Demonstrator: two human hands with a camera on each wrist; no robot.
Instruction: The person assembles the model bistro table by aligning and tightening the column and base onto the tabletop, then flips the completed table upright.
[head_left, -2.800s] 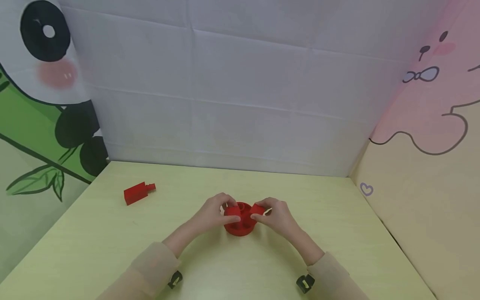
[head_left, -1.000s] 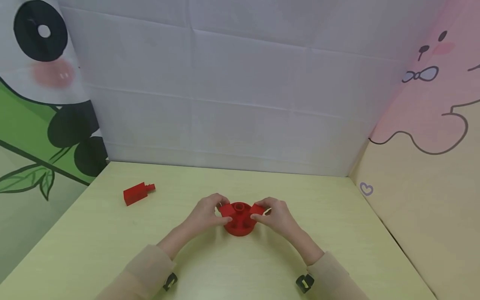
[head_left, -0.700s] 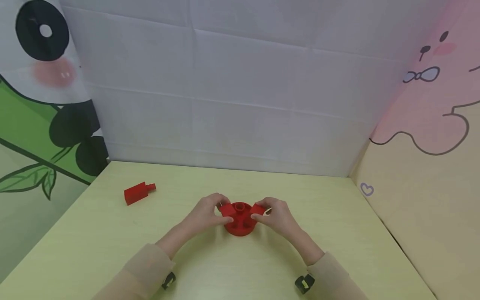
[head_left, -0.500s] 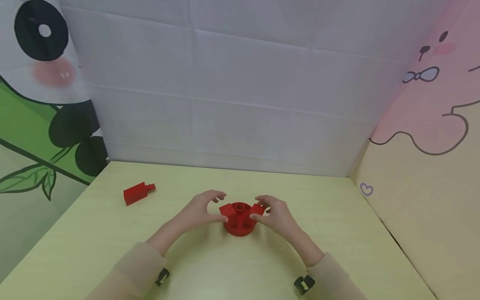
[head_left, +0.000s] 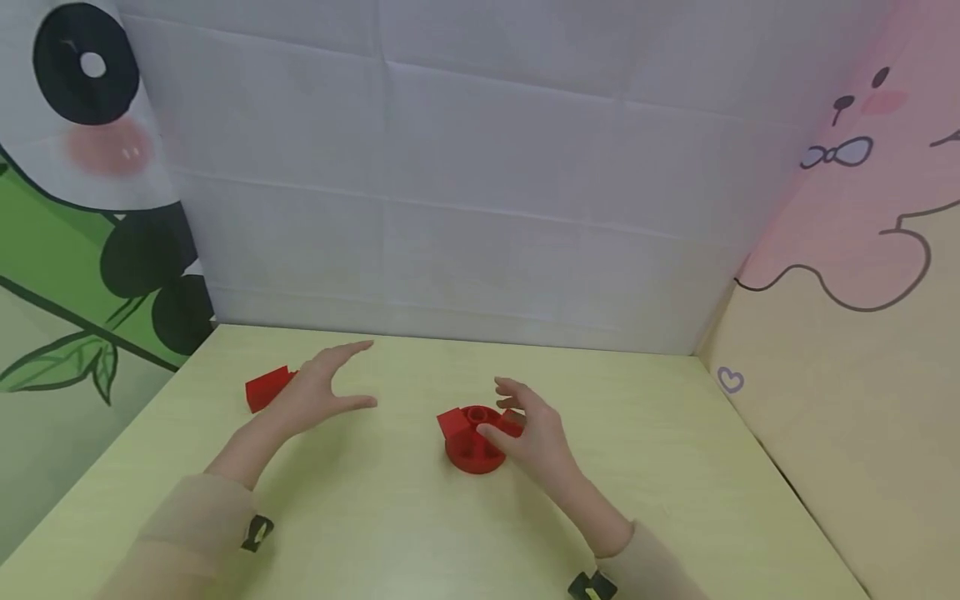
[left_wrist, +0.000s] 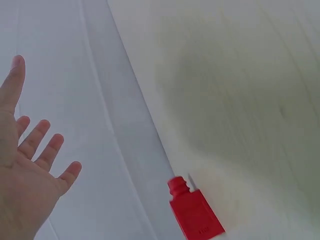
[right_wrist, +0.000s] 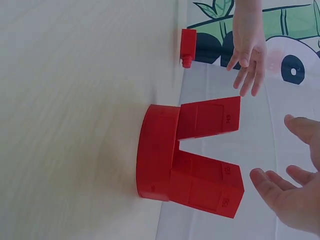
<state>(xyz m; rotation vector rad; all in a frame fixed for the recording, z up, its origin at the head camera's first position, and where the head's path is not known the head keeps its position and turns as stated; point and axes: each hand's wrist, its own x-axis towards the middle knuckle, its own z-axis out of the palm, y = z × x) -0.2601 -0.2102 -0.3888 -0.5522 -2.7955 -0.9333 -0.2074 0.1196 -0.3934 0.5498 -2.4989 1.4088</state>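
A round red base [head_left: 475,462] stands mid-table with two red rectangular blocks in it. In the right wrist view, the upper block [right_wrist: 210,119] and lower block [right_wrist: 207,185] lean apart, and raised numbers show on their ends. My right hand [head_left: 542,442] hovers beside the base, fingers spread and holding nothing; a gap separates them from the blocks. Over on the left, my left hand [head_left: 311,398] is stretched in the air, thumb and fingers wide apart. It partly hides a loose red block with a ridged neck [left_wrist: 196,216], which lies on the table.
The pale table [head_left: 420,533] meets a white cloth backdrop [head_left: 480,208] at its far edge. Printed cartoon panels stand at the left and right sides. A black band [head_left: 257,533] is at the left sleeve, another band [head_left: 592,586] at the right.
My left hand has let go of the left block in the base and moved left towards the loose block. My right hand has loosened from the right block and shifted slightly.
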